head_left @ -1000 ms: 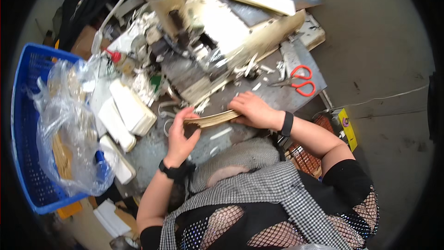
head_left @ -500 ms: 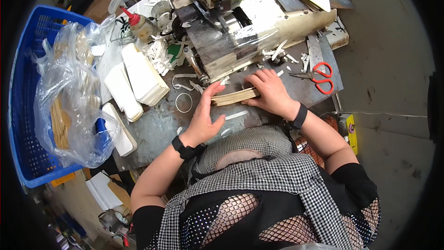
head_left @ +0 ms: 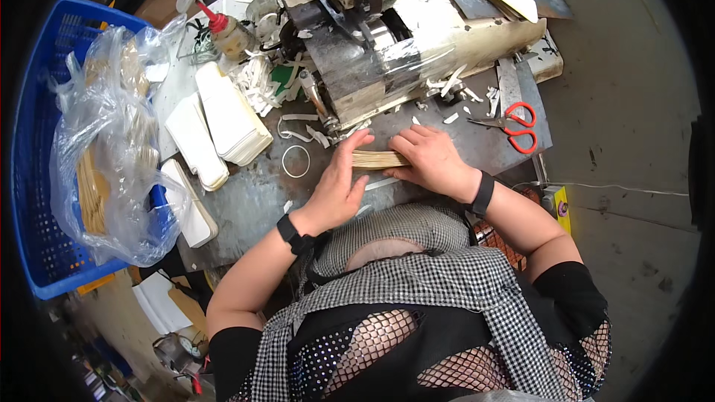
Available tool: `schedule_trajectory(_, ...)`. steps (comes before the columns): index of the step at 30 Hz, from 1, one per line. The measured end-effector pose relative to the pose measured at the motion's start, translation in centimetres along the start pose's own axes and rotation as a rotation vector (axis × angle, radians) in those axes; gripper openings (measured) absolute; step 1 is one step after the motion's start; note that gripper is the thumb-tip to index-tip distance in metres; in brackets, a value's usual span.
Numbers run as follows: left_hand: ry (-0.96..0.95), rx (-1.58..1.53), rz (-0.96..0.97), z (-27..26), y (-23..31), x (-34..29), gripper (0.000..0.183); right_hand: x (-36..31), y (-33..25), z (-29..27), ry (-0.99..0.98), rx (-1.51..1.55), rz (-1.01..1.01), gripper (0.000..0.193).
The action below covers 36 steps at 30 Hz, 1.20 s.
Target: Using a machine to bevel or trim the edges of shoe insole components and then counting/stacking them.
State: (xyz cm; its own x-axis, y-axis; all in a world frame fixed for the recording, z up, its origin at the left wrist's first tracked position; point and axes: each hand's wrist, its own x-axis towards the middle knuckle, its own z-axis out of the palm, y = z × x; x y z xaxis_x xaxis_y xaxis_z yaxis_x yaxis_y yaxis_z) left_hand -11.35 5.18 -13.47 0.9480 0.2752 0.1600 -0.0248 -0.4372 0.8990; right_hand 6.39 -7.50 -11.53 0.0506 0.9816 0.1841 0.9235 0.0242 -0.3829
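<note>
Tan strip bundle (head_left: 378, 158) flat on grey metal bench (head_left: 246, 205), pinched endwise between both hands. Left hand (head_left: 337, 187) at 8 o'clock end, fingers straight, pressed against it. Right hand (head_left: 430, 159) at 3 o'clock, fingers curled over top. Rubber band (head_left: 296, 161) at 9 o'clock. Red-handled scissors (head_left: 512, 126) at 2 o'clock. Machine base (head_left: 387, 59) close at 12 o'clock, scraps between.

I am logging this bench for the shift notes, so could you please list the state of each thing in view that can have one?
Left hand: open, flat against the end of the stack.
Right hand: closed over the stack.
Stack of thin tan strips: bundled, lying flat on the table.
Red-handled scissors: closed, lying flat.
Clear plastic bag: open-topped, in the basket.
Blue plastic basket: upright, filled.
Red-capped oil bottle: upright, capped.
Rubber band: loose, lying flat.
</note>
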Motion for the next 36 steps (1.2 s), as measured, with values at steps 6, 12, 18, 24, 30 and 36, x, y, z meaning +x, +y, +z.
schedule_trajectory(6,-0.087,-0.130,-0.133,-0.2,-0.4,0.0,0.073,-0.5,1.6,1.2,-0.129,0.016,-0.016,0.034)
schedule_trajectory(12,-0.160,-0.962,-0.215,-4.3,1.9,1.7,0.091,1.5,-1.1,-4.2,-0.273,1.085,0.400,0.037)
schedule_trajectory(18,0.251,-1.240,-0.084,-2.4,5.7,3.9,0.077,3.9,-3.7,-2.9,-0.265,1.406,0.427,0.041)
schedule_trajectory(24,0.363,-1.231,-0.129,-3.5,4.6,2.1,0.057,7.6,0.9,-7.5,0.267,0.624,0.349,0.022)
schedule_trajectory(30,0.364,-1.246,-0.166,-3.3,4.4,2.0,0.058,10.6,2.8,-7.1,0.175,0.429,0.352,0.017)
schedule_trajectory(36,0.371,-1.220,-0.166,-3.6,4.1,2.0,0.059,10.5,3.5,-7.6,0.270,0.387,0.280,0.015)
